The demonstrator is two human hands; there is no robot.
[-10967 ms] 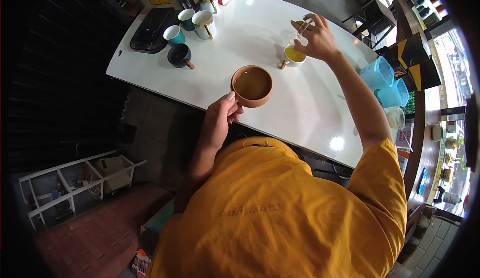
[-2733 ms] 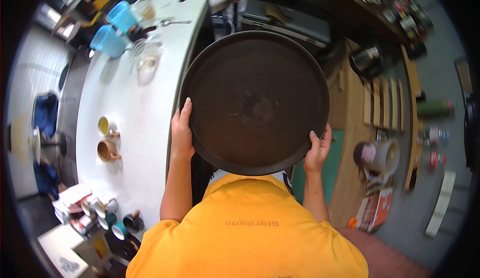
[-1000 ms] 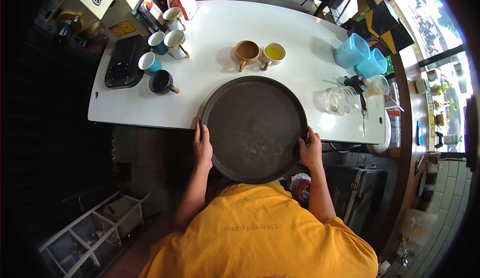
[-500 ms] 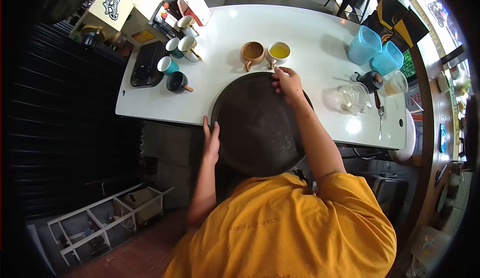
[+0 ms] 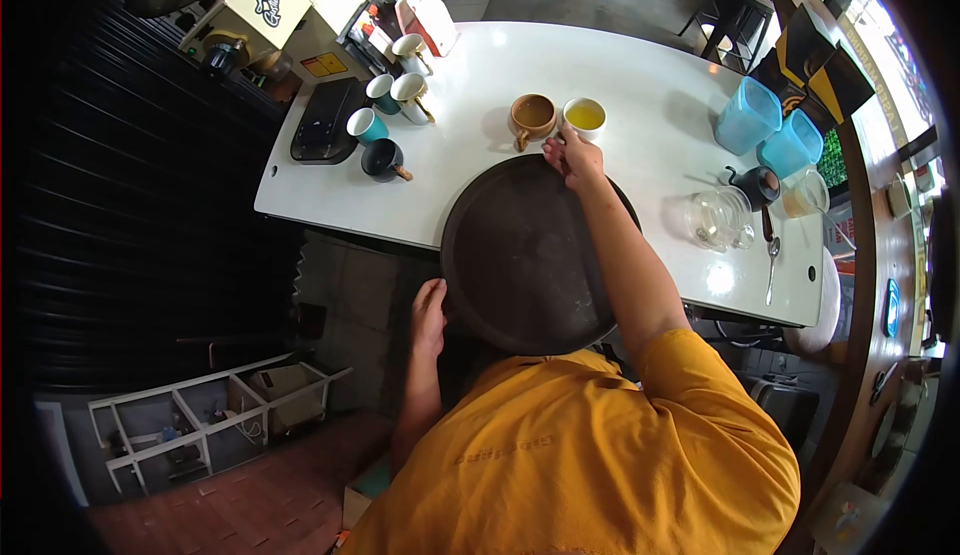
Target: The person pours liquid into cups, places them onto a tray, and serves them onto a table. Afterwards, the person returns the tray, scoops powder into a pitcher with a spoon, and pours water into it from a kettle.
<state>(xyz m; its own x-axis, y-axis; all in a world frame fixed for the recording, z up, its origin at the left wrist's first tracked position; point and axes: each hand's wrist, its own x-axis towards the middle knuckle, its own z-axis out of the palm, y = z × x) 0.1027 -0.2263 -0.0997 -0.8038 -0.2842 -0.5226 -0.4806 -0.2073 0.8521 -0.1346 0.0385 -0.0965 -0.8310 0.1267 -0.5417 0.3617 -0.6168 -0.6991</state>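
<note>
The white cup (image 5: 584, 118) was reached by the right hand (image 5: 574, 160), its fingers drawn together and bent over the handle; whether the handle was pinched could not be told. The left hand (image 5: 430, 317) was placed at the left rim of the tray (image 5: 535, 255), fingers close together and partly hidden, so its hold could not be judged. One tray was seen, overlapping the near edge of the table (image 5: 480, 65). Two cups stood just beyond it: the white cup, with yellow liquid, and the brown cup (image 5: 533, 115), on its left. Farther left, five mugs were grouped: two white (image 5: 410, 95), two teal (image 5: 367, 126) and one black (image 5: 382, 159). To the right were seen two blue tubs (image 5: 748, 117), one black pot (image 5: 760, 186), one spoon (image 5: 773, 255) and some glassware (image 5: 718, 219), not countable. One second earlier, both sides of the tray had been held; the right hand had since been moved to the white cup, and the left hand lowered along the rim.
</note>
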